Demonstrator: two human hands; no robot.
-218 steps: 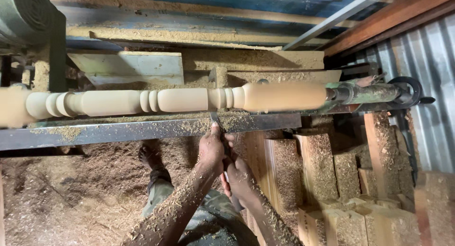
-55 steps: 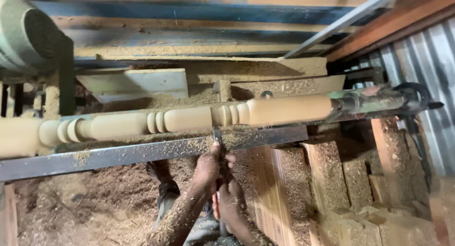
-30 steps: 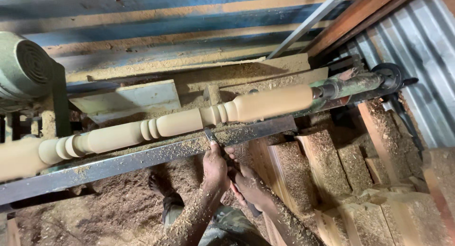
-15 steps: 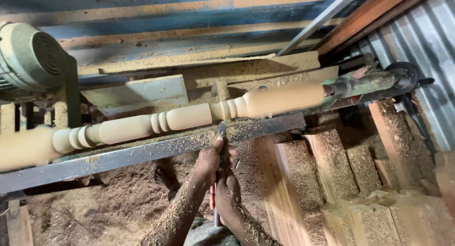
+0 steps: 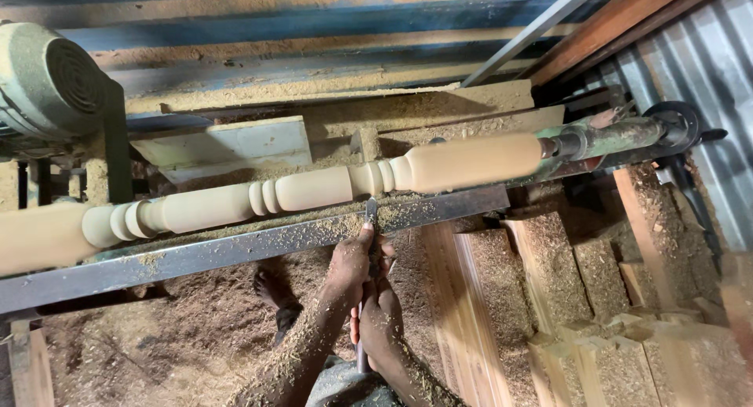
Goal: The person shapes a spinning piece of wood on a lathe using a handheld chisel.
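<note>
My lathe holds the spindle point(image 5: 314, 189), pale turned wood, lying lengthwise between the motor point(image 5: 47, 81) end at my left and the green tailstock point(image 5: 608, 136) at my right. The steel rest bar point(image 5: 259, 246) runs just below the spindle along its whole length; shavings lie scattered on its top face. My chisel point(image 5: 371, 217) rests across this bar, tip at the spindle's beads. Behind the spindle, the bed point(image 5: 408, 113) carries a thick layer of sawdust and a flat pale board point(image 5: 227, 147). Below, the floor point(image 5: 125, 336) is covered in sawdust. Sawn wood blocks point(image 5: 596, 297) stand on it at my right, dusted with shavings.
</note>
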